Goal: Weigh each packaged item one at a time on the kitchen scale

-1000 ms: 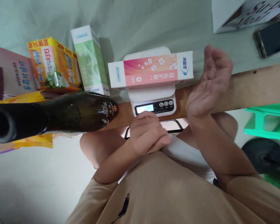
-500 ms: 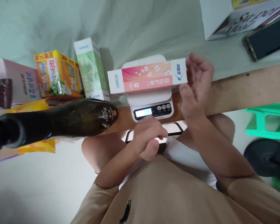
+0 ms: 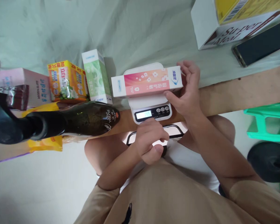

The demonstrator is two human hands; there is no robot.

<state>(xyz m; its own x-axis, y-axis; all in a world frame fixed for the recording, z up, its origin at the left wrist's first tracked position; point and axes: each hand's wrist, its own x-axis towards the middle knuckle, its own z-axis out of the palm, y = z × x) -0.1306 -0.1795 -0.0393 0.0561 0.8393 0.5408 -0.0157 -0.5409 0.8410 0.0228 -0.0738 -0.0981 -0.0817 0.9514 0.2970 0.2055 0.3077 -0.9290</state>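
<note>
Gripping the pink box (image 3: 146, 82) by its end as it lay across the scale (image 3: 150, 107), the right hand (image 3: 186, 93) risked tipping it off the platform — the left hand (image 3: 150, 140), curled loosely below the scale, held nothing.

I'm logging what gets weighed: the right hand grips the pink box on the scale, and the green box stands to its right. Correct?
Not quite. In the head view the green box stands to the left of the pink box, not its right. The right hand does grip the pink box on the scale.
</note>
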